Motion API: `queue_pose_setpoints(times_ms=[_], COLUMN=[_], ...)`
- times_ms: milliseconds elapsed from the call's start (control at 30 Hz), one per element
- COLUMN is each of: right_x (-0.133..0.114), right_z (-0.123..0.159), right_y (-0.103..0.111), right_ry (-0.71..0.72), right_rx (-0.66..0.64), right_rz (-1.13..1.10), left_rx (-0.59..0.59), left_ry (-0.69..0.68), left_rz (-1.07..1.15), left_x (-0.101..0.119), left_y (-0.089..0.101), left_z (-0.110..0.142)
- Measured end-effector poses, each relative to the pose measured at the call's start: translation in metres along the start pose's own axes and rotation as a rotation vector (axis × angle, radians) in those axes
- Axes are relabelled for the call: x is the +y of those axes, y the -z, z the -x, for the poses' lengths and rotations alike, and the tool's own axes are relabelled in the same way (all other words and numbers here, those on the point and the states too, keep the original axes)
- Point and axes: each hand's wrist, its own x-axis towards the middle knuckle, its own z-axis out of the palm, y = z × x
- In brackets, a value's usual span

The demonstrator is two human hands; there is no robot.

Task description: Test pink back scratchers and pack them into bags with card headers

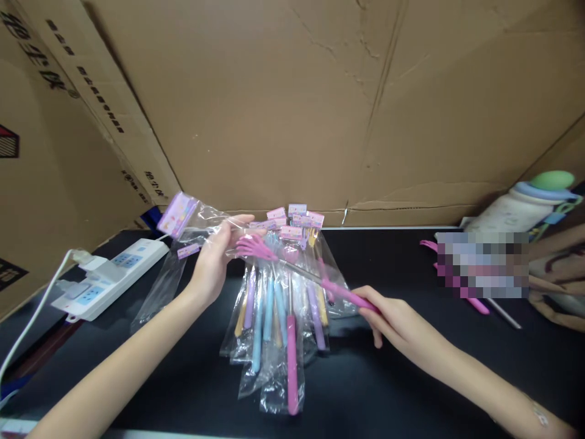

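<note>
My left hand (214, 259) is closed on a clear plastic bag (208, 219) with a purple printed header card (177, 214). My right hand (388, 314) grips the handle end of a pink back scratcher (336, 288) with a metal shaft. Its pink claw head is at the bag beside my left fingers; whether it is inside, I cannot tell. Below lies a pile of bagged back scratchers with blue, purple, yellow and pink handles. A bagged pink one (292, 366) lies on top, pointing towards me. Another clear bag (159, 292) lies under my left forearm.
A white power strip (114, 277) with plugs and a cable sits at left on the black table (183, 378). At right are loose pink back scratchers (478, 305), partly pixelated, and a pale bottle (512, 210) with a green lid. Cardboard walls (274, 110) enclose the back and sides.
</note>
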Motion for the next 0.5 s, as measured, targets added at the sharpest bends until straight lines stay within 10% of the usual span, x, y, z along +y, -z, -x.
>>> queue_pose_setpoints(times_ms=[233, 500], right_x=[0.065, 0.082], right_z=[0.033, 0.055], right_y=[0.027, 0.051], right_ry=[-0.17, -0.248], right_rx=[0.289, 0.4], right_rz=[0.202, 0.337], left_rx=[0.116, -0.629], left_ry=[0.175, 0.48], left_rz=[0.034, -0.74], left_x=[-0.002, -0.008], left_y=[0.034, 0.08], left_z=[-0.02, -0.022])
